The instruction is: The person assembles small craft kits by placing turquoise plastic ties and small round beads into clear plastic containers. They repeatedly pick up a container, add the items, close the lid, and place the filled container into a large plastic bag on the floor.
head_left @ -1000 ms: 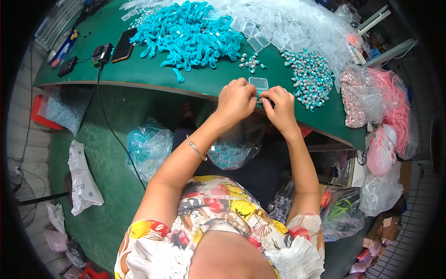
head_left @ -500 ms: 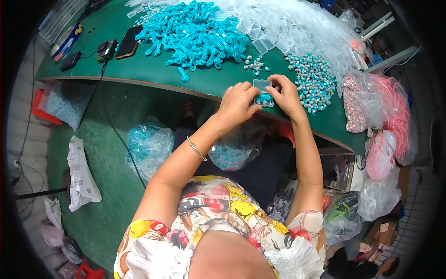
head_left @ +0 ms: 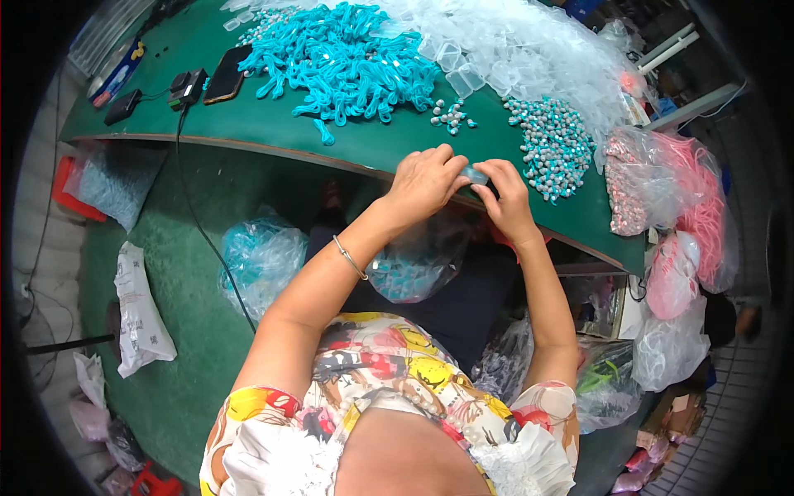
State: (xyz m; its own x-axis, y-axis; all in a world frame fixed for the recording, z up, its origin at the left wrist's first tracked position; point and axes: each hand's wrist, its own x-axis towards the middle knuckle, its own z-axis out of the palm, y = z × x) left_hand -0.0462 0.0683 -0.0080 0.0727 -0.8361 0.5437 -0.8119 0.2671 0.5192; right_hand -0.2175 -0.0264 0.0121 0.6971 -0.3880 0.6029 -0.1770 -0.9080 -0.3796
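Note:
Between my hands, at the near edge of the green table [head_left: 273,136], is a small clear plastic box [head_left: 474,174] with something teal in it. My left hand [head_left: 426,180] grips its left side, thumb and fingers closed on it. On the other side, my right hand [head_left: 506,198] pinches the box with thumb and fingertips. The lid looks closed down, though fingers cover part of the box. Just beyond lies a small cluster of grey-and-teal pieces [head_left: 453,116]. A larger heap of the same pieces [head_left: 552,149] sits beyond my right hand.
Bundled teal cords [head_left: 347,70] are heaped at the back, beside a mound of clear plastic boxes [head_left: 521,54]. A phone [head_left: 227,74] and a small black device with a cable [head_left: 188,88] lie left. Bags of pink cords [head_left: 701,202] hang right. A plastic bag [head_left: 418,269] rests below my hands.
The box stood open with teal cord showing inside; its lid is now folded down. My right hand has shifted from the lid's top to the box's right side.

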